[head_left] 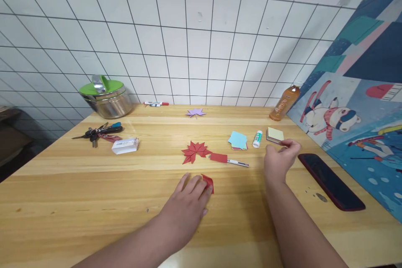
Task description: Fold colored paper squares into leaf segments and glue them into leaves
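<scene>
My left hand [188, 207] rests palm down on the table, fingers stretched forward. Its fingertips lie on a small red paper piece [208, 182], partly covered by the hand. My right hand [280, 161] is at the right, beside a stack of yellow paper squares [275, 134]. Its fingers are curled together at the stack's near corner; anything between them is hidden. Ahead of my left hand lies a red folded paper leaf [196, 150]. A pen [238, 163] with a red paper strip [219, 158] lies to the leaf's right. A glue stick [257, 139] lies left of the yellow stack.
Blue paper squares [238, 140] lie left of the glue. A purple paper leaf [195, 112], a marker [156, 104], a steel pot [114, 102] and a drink bottle [284, 104] are farther back. Keys [97, 133] and a white box [124, 145] lie left, a phone [331, 182] right.
</scene>
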Demonstrator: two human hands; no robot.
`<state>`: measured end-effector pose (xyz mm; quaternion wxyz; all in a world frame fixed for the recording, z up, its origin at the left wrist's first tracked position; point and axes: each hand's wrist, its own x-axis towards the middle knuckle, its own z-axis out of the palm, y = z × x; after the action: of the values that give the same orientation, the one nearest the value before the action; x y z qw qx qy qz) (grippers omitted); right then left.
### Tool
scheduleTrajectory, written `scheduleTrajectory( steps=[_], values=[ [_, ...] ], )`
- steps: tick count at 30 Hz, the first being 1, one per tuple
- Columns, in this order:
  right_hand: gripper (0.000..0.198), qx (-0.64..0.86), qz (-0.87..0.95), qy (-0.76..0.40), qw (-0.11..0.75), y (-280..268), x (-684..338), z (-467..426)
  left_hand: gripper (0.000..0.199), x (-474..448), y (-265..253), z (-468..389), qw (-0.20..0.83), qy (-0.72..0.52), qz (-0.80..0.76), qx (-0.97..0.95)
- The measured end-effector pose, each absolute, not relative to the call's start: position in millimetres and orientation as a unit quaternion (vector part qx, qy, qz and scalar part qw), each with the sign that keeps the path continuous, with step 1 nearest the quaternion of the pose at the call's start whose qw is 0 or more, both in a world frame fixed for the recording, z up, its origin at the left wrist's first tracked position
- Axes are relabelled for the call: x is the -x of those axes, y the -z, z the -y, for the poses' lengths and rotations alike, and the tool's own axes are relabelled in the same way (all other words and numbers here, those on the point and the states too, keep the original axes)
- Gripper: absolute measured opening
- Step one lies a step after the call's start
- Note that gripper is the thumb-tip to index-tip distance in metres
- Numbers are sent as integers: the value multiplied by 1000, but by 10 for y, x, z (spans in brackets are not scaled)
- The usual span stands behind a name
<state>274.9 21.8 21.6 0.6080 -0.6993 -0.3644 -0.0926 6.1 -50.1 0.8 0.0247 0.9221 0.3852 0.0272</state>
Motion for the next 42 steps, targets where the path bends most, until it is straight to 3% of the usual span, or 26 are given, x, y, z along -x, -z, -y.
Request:
scheduleTrajectory(
  steps=[3,6,9,12,15,18,23,25,32,42],
  values=[
    [30,793,444,41,415,-252,-2966,-374,45,-63,11,508,23,-30,-385,-922],
    [47,846,491,-7,210,-245,-3017,-521,46,-57,22,501,21,-34,-386,-922],
    [48,852,515,-23,94,-195,-2974,-585,46,-39,13,484,26,-28,-386,-922],
    [37,842,525,3,124,-165,-2977,-571,46,-16,-17,462,44,-19,-377,-925],
    [36,804,519,49,286,-220,-3023,-502,46,-3,-51,447,64,-15,-377,-924],
    [44,718,554,2,422,-347,-2949,-361,48,-11,-63,444,77,-15,-378,-923],
    [27,601,629,-16,493,-522,-2423,-22,58,-61,-27,455,89,-22,-379,-921],
    [21,580,660,-44,476,-519,-2202,66,59,-81,-17,462,89,-29,-390,-916],
    [16,524,794,-132,277,-310,-1930,41,58,-115,-64,483,79,-38,-402,-912],
    [18,526,820,-64,217,-26,-1902,-67,61,-131,-123,500,72,-46,-412,-907]
  ],
)
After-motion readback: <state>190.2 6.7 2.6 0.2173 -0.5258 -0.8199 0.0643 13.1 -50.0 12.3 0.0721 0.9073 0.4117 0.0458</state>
